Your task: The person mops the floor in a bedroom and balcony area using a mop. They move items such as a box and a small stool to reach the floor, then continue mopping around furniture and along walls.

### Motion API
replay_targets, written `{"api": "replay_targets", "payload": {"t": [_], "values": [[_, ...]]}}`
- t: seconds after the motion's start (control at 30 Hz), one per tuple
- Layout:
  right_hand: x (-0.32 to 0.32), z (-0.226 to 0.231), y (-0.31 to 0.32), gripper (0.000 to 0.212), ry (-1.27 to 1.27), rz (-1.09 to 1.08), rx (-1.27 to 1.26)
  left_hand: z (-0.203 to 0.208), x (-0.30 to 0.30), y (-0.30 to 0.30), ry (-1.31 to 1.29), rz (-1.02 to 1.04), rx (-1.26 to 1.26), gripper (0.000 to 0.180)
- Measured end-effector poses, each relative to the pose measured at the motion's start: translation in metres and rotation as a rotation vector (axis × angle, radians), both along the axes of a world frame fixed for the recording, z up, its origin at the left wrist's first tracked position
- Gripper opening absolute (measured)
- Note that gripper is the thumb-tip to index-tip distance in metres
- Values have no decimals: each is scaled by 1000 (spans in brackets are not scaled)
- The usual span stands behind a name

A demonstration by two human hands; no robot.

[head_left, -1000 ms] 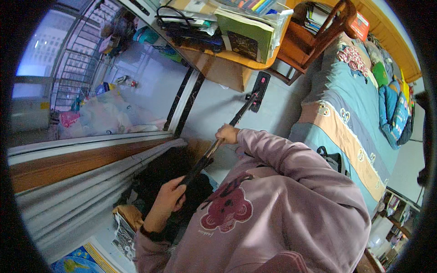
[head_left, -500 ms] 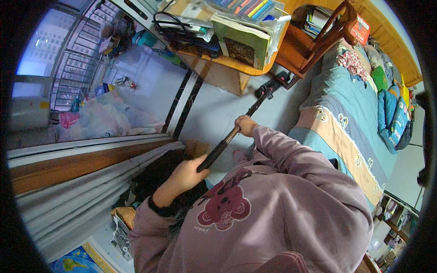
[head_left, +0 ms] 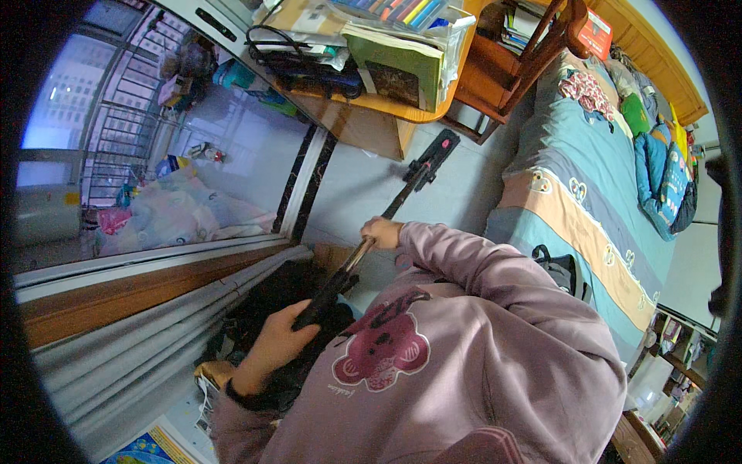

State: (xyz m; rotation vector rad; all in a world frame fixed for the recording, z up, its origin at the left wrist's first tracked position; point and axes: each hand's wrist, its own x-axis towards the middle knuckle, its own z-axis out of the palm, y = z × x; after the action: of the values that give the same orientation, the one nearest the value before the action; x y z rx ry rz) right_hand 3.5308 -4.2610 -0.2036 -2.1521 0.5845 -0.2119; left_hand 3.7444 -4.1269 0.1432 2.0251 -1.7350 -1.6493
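A long-handled flat mop (head_left: 393, 203) slants across the floor, its dark rectangular head (head_left: 434, 161) with a pink spot lying on the pale tiles between the desk and the chair. My left hand (head_left: 280, 340) is closed round the black grip at the handle's near end. Farther along, my right hand (head_left: 381, 232) wraps the bronze-coloured part of the shaft. The mop head's underside is hidden from view.
A wooden desk (head_left: 371, 139) piled with books and a brown chair (head_left: 491, 77) stand ahead. The bed (head_left: 572, 155) lies along the right, a dark bag (head_left: 564, 272) at its side. On the left are a sliding-door track (head_left: 305, 185) and a grey curtain (head_left: 154, 332).
Both hands have drawn the mop back toward me and to the left. Its head has come away from the chair legs onto the open tiles.
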Motion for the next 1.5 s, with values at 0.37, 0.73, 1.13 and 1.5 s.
{"api": "replay_targets", "payload": {"t": [0.37, 0.73, 1.13, 1.5], "values": [[-81, -25, -22, 36, 507, -474, -20, -101, -60, -27, -42, -244, -115, 54], [-61, 62, -32, 62, 73, -255, -29, 57, 16, -60, -300, -211, -523, 41], [-474, 280, -254, 35, 315, -1310, -1046, 57, -98, -171, -439, 185, -1351, 14], [-558, 233, -381, 65, 606, -1059, -438, 85, -196, -259, -563, 353, -1342, 21]]}}
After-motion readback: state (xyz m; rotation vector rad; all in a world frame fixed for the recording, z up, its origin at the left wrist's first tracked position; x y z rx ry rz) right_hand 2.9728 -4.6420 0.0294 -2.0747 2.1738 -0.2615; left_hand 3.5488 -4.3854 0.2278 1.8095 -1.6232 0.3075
